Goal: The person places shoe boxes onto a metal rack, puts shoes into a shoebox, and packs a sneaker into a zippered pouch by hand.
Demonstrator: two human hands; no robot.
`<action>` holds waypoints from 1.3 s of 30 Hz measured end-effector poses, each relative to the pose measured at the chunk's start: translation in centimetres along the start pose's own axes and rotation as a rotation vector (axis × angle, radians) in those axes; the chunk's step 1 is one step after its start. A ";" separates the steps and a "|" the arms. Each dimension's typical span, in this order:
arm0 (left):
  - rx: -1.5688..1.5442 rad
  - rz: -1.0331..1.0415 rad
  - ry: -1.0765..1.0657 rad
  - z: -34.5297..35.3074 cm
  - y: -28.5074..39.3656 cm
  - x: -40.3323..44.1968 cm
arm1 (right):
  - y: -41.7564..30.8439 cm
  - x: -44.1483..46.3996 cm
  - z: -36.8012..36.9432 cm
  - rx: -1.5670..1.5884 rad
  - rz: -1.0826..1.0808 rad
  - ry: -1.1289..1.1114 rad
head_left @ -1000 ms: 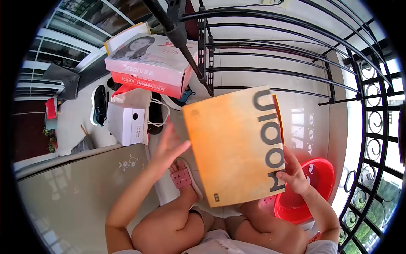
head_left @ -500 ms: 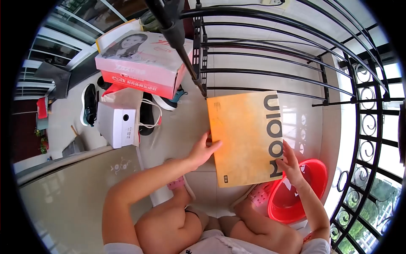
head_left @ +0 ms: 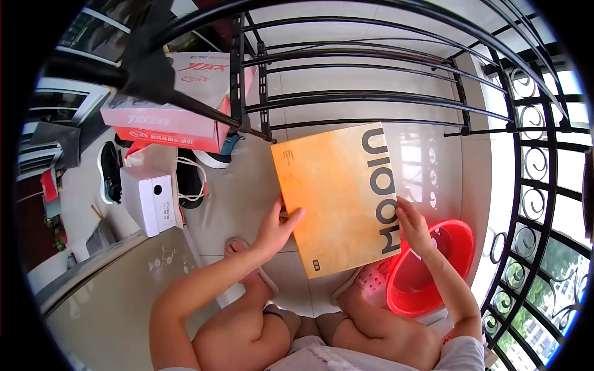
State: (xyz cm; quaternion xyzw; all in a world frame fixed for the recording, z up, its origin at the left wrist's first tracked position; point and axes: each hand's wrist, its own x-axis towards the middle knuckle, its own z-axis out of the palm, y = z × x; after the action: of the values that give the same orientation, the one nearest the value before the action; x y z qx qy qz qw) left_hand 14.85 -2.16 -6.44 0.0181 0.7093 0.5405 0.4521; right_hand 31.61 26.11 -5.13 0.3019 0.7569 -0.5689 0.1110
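A flat orange-yellow box (head_left: pixel 337 204) with large dark letters along its right side is held up in front of my knees, slightly tilted. My left hand (head_left: pixel 276 227) grips its left edge, thumb on the front face and fingers behind. On the right edge, my right hand (head_left: pixel 413 227) clasps the box near the lettering, its thumb side against the front. The fingers behind the box are partly hidden. Below the box are my feet in pink clogs (head_left: pixel 373 277).
Ahead stands a black metal rack (head_left: pixel 365 96). A red basin (head_left: pixel 427 272) sits at the right, near the black railing (head_left: pixel 526 204). At the left are a pink-and-red shoe box (head_left: pixel 167 117), a white box (head_left: pixel 147 198), dark shoes (head_left: pixel 110 173) and a glossy panel (head_left: pixel 124 297).
The view has shifted, so the rack now reaches further left. The box, still in both hands, has moved a little left and tilted slightly anticlockwise.
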 end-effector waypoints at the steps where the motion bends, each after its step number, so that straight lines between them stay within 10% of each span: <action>1: 0.017 0.001 0.006 0.4 0.1 -0.1 | 0.2 0.0 0.2 0.047 -0.020 0.021; 11: 0.588 0.236 -0.004 0.8 0.1 -0.2 | -2.5 -0.7 0.5 0.106 0.072 0.080; 39: 0.208 0.114 -0.142 -0.4 -1.8 2.8 | -1.1 3.4 -1.7 0.333 0.204 -0.081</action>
State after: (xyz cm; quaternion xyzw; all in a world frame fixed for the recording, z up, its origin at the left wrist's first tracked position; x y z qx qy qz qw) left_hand 13.74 -1.80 -9.53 0.1435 0.7255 0.4864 0.4653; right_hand 28.60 28.63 -5.44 0.3678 0.6128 -0.6838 0.1470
